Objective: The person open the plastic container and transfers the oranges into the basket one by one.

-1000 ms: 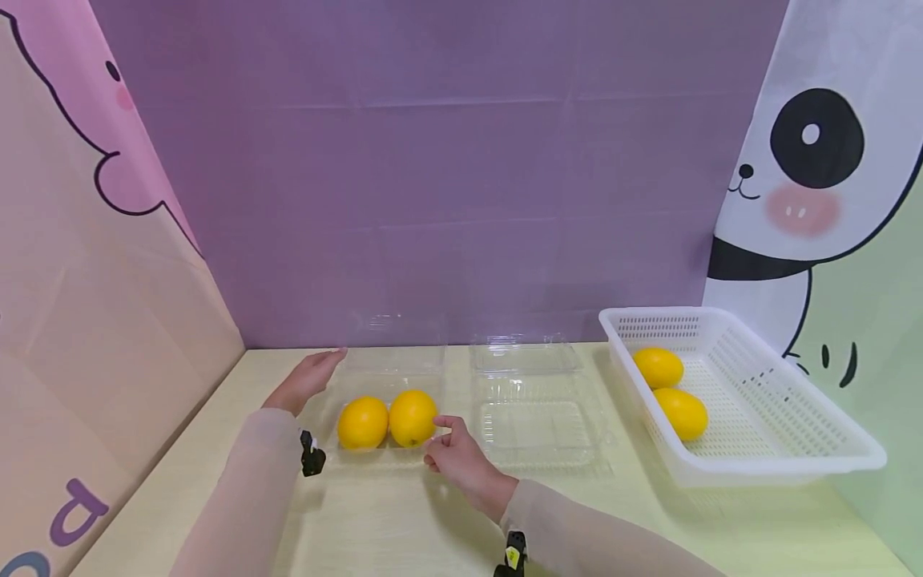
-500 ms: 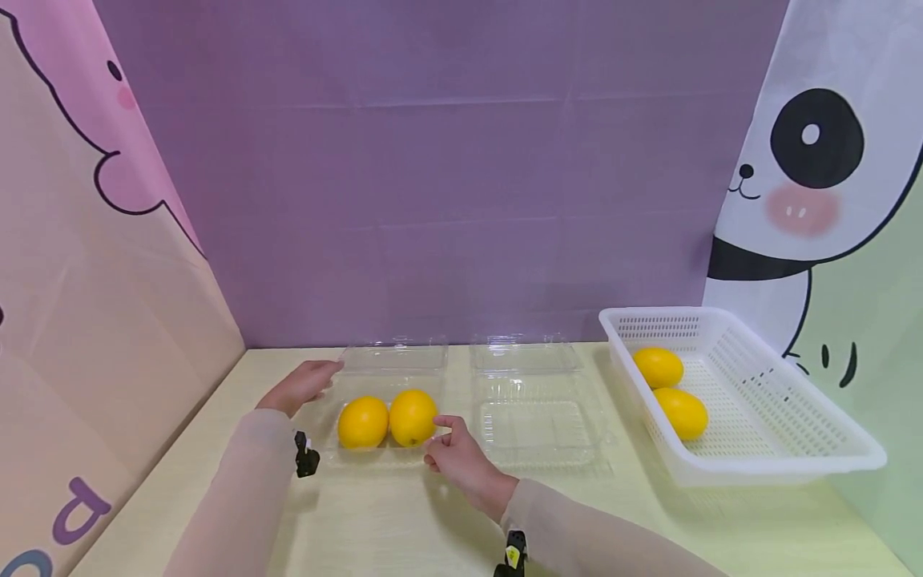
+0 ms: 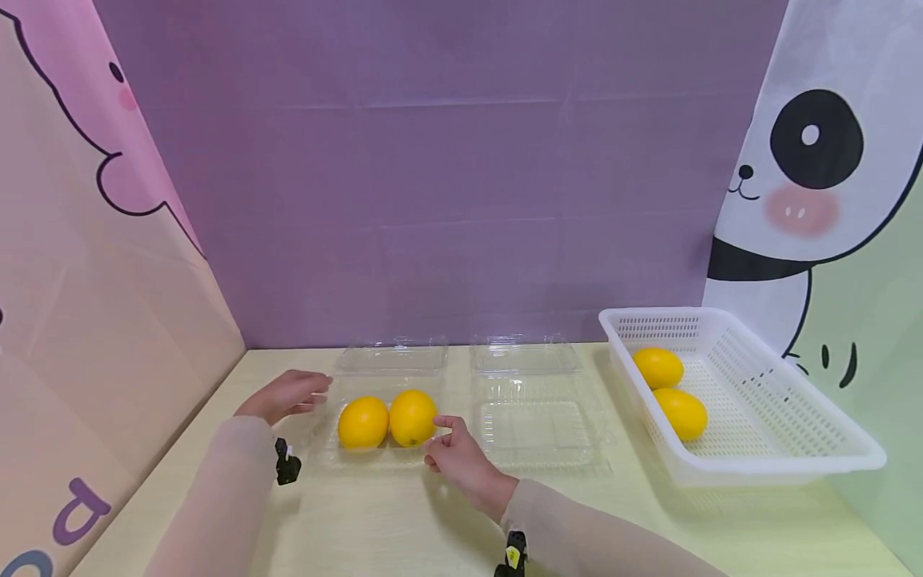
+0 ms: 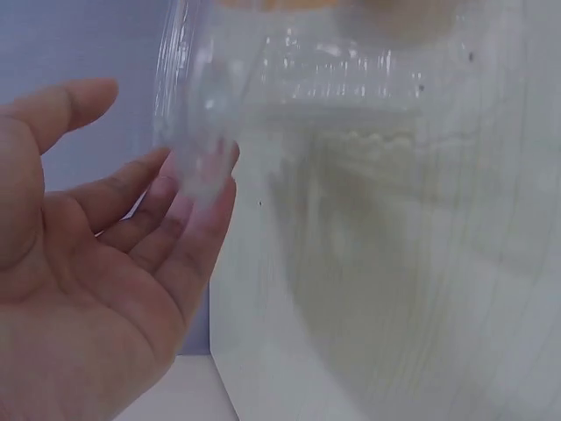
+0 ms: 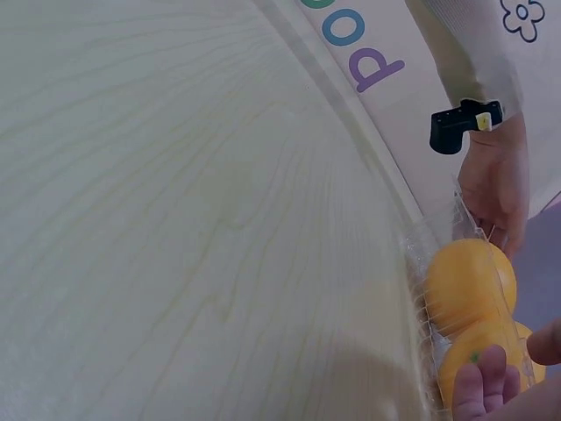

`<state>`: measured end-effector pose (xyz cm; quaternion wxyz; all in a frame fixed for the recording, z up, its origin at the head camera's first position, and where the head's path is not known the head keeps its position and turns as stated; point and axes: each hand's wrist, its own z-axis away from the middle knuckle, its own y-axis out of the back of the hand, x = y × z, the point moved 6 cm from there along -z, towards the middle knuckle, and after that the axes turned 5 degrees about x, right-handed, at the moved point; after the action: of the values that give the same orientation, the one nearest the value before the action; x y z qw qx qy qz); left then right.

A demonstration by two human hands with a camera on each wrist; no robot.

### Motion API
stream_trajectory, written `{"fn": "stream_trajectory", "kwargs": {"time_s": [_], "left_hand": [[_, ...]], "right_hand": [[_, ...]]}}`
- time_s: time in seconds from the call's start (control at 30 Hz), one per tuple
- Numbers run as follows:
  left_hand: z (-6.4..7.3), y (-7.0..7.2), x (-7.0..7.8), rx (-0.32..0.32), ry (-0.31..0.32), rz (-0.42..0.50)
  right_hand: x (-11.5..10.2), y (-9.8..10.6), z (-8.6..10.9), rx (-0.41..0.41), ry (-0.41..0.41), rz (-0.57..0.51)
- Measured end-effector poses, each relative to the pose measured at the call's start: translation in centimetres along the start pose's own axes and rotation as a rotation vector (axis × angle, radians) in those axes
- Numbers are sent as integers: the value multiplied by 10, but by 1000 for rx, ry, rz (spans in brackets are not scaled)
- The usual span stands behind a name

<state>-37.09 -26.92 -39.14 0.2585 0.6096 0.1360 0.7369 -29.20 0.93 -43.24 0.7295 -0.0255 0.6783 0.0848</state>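
Observation:
Two yellow-orange oranges (image 3: 364,423) sit side by side in the base of a clear plastic clamshell box (image 3: 389,386), whose lid (image 3: 392,358) stands tipped back. At the lid's left corner is my left hand (image 3: 286,394), thumb spread away from loosely bent fingers; in the left wrist view the clear plastic (image 4: 206,114) overlaps the fingertips. My right hand (image 3: 469,469) holds the box's front right corner, thumb beside the right orange and fingers curled at the front. The right wrist view shows those fingers (image 5: 491,386) against the nearer orange (image 5: 469,355).
A second clear clamshell box (image 3: 535,433) lies with its lid back, right of the first. Farther right, a white perforated basket (image 3: 764,465) contains two more yellow-orange fruits (image 3: 671,401). A purple backdrop (image 3: 461,200) rises behind the table.
The lid of the box with the oranges has lowered slightly backward. My left hand has drawn away from its upper edge, down and to the left. My right hand has stayed put.

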Motion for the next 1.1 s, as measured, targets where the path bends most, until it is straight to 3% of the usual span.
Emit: {"fn": "stream_trajectory", "kwargs": {"time_s": [0.37,0.63,1.1], "left_hand": [[7,5,-18,-13,57,68],[6,5,-20,10,69,113],[9,5,-18,43,105,107]], "right_hand": [[-1,0,1,15,-13,7],[-2,0,1,-1,-28,-2],[-9,-3,8,-120,-32,89]]}}
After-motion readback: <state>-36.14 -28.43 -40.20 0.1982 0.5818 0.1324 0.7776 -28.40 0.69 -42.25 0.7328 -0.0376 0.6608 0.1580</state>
